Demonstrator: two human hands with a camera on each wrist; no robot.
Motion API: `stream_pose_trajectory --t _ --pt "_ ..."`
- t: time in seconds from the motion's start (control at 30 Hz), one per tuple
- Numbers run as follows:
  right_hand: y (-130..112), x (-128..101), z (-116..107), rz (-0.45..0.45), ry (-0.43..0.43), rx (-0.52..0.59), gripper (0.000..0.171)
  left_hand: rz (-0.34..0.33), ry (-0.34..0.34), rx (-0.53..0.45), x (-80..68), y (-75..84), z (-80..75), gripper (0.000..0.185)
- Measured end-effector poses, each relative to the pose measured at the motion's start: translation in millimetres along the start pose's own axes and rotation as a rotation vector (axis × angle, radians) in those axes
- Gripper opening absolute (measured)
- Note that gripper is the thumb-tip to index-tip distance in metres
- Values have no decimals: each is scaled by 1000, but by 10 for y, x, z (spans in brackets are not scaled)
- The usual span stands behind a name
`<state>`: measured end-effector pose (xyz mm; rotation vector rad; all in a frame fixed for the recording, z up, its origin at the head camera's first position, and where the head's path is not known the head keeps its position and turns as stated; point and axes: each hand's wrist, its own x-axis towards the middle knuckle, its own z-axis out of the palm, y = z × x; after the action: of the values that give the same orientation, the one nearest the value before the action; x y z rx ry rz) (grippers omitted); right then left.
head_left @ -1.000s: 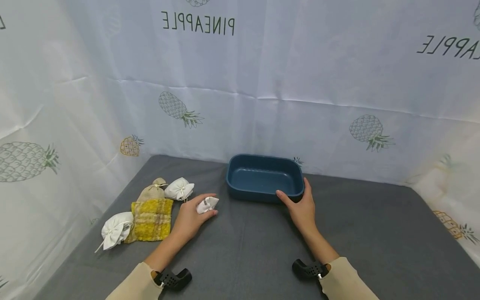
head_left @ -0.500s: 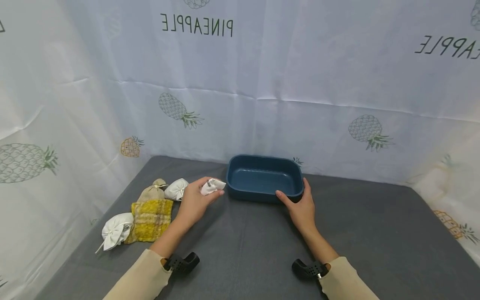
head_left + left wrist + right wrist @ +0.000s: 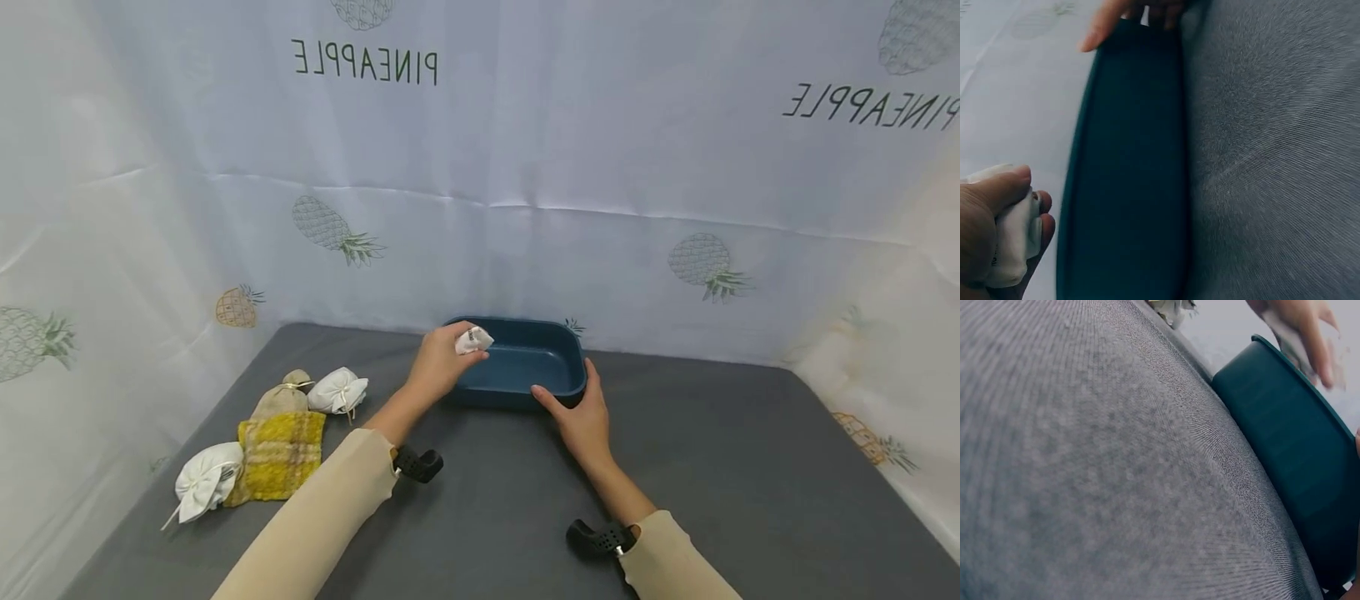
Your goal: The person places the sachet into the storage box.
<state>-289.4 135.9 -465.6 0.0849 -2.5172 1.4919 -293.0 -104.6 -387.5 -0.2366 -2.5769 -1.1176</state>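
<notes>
A big white curtain (image 3: 570,142) with pineapples on it hangs behind and at the sides of everything. Next comes the table (image 3: 712,450), which has a dark grey top. A blue dish (image 3: 491,398) sits at the table's far edge, around the middle, with its long side along that edge.

Two tan sleeves (image 3: 322,517) reach in over the table's near edge. The right hand (image 3: 588,417) grips the dish at its near right corner, thumb at the near rim and fingers at the right end, spread wide enough to go round that corner. The left hand (image 3: 438,358) is up over the left end of the dish. Its thumb and fingers are closed around a small white bag.

A yellow checked cloth (image 3: 281,454) lies by the table's left edge. One white bag, tied at the neck (image 3: 206,479), is on its left side. A tan bag (image 3: 281,400) is at its far side, and the cloth seems to cover part of it, though that is hard to see. Another tied white bag (image 3: 337,390) is just right of the tan bag.

Black bands (image 3: 418,462) sit on both wrists. The small white bag (image 3: 474,340) in the left hand has dark letters, and its tip pokes out past the fingers.
</notes>
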Motion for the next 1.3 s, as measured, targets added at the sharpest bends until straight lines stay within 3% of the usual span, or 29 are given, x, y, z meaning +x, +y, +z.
stream_pose_trajectory --t 0.3,0.77,1.1,1.3 --pt "-7 9 -8 0 18 5 108 -35 -112 105 259 21 249 35" --pt "-25 -10 -2 9 28 -3 108 -149 -252 228 480 -124 396 49" --pt "-33 -4 32 -1 26 11 110 -168 -331 310 479 -139 384 65" --pt "5 9 22 1 36 16 108 -156 -341 295 421 -25 323 67"
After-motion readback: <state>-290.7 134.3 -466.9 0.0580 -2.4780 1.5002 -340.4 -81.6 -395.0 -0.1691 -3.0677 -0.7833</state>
